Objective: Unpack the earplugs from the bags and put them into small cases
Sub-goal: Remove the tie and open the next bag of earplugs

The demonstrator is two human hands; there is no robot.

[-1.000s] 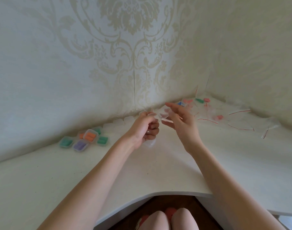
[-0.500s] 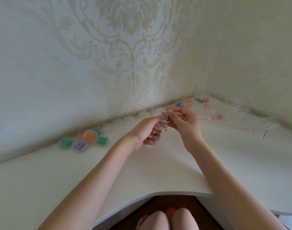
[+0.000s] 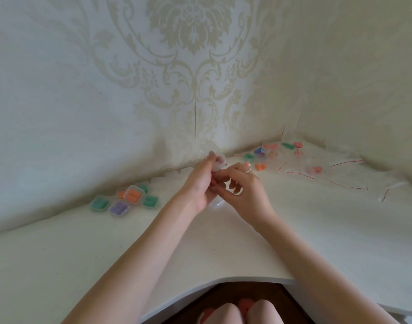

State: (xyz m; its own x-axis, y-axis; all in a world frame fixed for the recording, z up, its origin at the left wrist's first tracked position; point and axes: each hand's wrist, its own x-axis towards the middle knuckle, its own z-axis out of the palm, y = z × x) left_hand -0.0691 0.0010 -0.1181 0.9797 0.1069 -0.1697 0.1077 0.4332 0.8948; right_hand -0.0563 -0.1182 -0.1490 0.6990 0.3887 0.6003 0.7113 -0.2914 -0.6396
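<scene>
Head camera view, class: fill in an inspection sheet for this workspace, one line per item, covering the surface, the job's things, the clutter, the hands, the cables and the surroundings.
Surface: white corner desk, a few dark specks on it.
Job's things: filled small cases clustered at left, holding orange, green and purple earplugs; bagged earplugs piled in the far corner.
Clutter: empty clear bags with red strips, scattered at right.
Hands: left hand pinches a small clear case; right hand has curled fingers at it, with something pink between the hands; its exact grip is unclear.
Cables: nothing seen.
Surroundings: patterned wallpaper on both walls; the person's knees below the desk edge.
</scene>
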